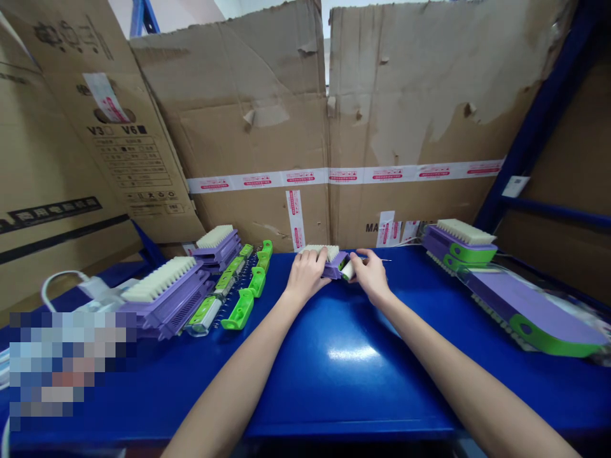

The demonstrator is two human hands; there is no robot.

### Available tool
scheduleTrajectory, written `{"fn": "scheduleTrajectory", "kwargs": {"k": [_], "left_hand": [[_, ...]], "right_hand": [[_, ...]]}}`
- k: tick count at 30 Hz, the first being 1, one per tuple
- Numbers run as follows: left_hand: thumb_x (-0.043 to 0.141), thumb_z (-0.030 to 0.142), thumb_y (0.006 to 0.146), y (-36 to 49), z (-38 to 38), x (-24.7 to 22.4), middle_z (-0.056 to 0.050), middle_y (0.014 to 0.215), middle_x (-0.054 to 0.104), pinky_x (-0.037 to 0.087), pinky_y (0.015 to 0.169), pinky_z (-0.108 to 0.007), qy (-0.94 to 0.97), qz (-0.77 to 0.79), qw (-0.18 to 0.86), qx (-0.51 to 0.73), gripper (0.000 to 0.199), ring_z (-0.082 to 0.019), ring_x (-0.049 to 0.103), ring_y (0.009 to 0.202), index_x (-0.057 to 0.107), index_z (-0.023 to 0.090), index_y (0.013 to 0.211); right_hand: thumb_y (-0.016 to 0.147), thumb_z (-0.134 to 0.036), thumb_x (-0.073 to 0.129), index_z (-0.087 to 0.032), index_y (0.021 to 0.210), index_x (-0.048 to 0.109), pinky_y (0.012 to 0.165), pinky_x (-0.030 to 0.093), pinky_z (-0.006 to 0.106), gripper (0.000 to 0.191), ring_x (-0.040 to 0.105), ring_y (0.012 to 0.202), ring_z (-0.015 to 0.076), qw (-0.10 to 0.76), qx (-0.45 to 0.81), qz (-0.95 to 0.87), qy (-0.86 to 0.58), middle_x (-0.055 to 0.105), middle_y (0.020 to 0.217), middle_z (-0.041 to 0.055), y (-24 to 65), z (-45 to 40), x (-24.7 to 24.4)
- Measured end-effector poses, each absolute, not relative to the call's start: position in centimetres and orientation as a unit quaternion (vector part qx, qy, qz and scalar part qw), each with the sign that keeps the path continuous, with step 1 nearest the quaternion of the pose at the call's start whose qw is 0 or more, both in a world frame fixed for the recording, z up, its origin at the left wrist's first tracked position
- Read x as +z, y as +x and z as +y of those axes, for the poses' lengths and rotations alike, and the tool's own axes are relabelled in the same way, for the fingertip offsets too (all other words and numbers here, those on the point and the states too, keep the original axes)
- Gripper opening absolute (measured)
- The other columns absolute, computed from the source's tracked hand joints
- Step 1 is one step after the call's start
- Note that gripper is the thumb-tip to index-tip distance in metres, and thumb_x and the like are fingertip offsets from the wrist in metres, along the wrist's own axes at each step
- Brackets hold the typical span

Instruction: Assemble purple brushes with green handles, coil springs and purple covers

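At the back middle of the blue table, my left hand (305, 273) is closed over a purple brush head (336, 262) with cream bristles on top. The fingers lie across the bristles and cover part of them. My right hand (371, 275) is at the brush head's right end, fingers curled round a small whitish part with a green edge (348, 270). That part touches or nearly touches the purple end; exact contact is hard to see. A thin light rod or wire (386, 259) shows just beyond the right fingers; I cannot tell whether they hold it.
Stacked purple brush heads (165, 299) stand on the left. Beside them run rows of clear-and-green pieces (205, 313), springs (233, 296) and green caps (239, 310). Purple-and-green brushes (539, 312) lie on the right. Cardboard (258, 127) walls the back; a blue post (529, 114) slants at right.
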State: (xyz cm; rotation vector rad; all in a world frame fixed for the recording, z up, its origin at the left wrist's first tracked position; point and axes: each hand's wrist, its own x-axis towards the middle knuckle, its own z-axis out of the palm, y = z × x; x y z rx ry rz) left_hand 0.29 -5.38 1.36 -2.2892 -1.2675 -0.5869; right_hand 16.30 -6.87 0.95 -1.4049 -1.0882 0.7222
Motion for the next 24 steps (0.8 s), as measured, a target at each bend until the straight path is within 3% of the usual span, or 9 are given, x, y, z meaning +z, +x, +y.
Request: {"fn": "scheduleTrajectory", "kwargs": {"k": [4, 9, 14, 18, 21, 24], "left_hand": [[0.071, 0.052, 0.066, 0.0, -5.2, 1.5, -0.013, 0.102, 0.059, 0.044, 0.082, -0.035, -0.851, -0.430, 0.239, -0.185, 0.075, -0.029, 0.054, 0.098, 0.045, 0.012, 0.124], [0.071, 0.054, 0.065, -0.7, -4.4, 1.2, -0.014, 0.107, 0.060, 0.045, 0.081, -0.033, -0.866, -0.408, 0.217, -0.191, 0.084, -0.028, 0.057, 0.100, 0.038, 0.011, 0.129], [0.068, 0.047, 0.072, -1.0, -4.3, 1.6, -0.012, 0.103, 0.060, 0.044, 0.079, -0.033, -0.867, -0.392, 0.230, -0.207, 0.064, -0.026, 0.057, 0.098, 0.044, 0.014, 0.122], [0.067, 0.043, 0.073, -1.0, -4.6, 2.0, -0.013, 0.110, 0.054, 0.041, 0.086, -0.040, -0.860, -0.365, 0.275, -0.228, 0.051, -0.029, 0.051, 0.105, 0.050, 0.016, 0.112], [0.066, 0.039, 0.072, -1.0, -4.7, 1.9, -0.017, 0.128, 0.045, 0.030, 0.101, -0.046, -0.866, -0.336, 0.284, -0.237, 0.064, -0.031, 0.042, 0.120, 0.040, 0.013, 0.125], [0.060, 0.029, 0.076, -0.8, -4.6, 1.5, -0.016, 0.125, 0.050, 0.025, 0.105, -0.046, -0.879, -0.322, 0.279, -0.214, 0.062, -0.028, 0.045, 0.117, 0.036, 0.011, 0.131]], "right_hand": [[0.079, -0.028, 0.051, -0.013, 0.092, 0.062, 0.049, 0.054, 0.028, 0.023, 0.058, 0.059, 0.0149, 0.598, 0.394, -0.424, -0.554, 0.061, 0.079, 0.0067, 16.2, -6.3, 0.4], [0.075, -0.023, 0.053, -0.014, 0.093, 0.063, 0.045, 0.051, 0.025, 0.022, 0.058, 0.062, 0.0152, 0.573, 0.415, -0.420, -0.568, 0.062, 0.080, 0.0066, 16.0, -6.6, 0.5], [0.071, -0.025, 0.053, -0.014, 0.096, 0.063, 0.043, 0.044, 0.022, 0.029, 0.058, 0.061, 0.0158, 0.567, 0.388, -0.478, -0.547, 0.065, 0.080, 0.0063, 16.4, -6.2, 0.2], [0.071, -0.033, 0.055, -0.015, 0.093, 0.065, 0.063, 0.050, 0.029, 0.031, 0.061, 0.076, 0.0188, 0.586, 0.297, -0.563, -0.501, 0.068, 0.089, 0.0071, 16.7, -5.8, -0.3], [0.074, -0.033, 0.055, -0.017, 0.095, 0.066, 0.077, 0.049, 0.033, 0.030, 0.062, 0.082, 0.0192, 0.574, 0.261, -0.625, -0.462, 0.068, 0.094, 0.0064, 16.4, -6.0, -0.4], [0.076, -0.033, 0.056, -0.017, 0.097, 0.065, 0.081, 0.049, 0.034, 0.028, 0.062, 0.085, 0.0196, 0.563, 0.248, -0.661, -0.429, 0.068, 0.097, 0.0068, 15.8, -6.4, -0.5]]}}
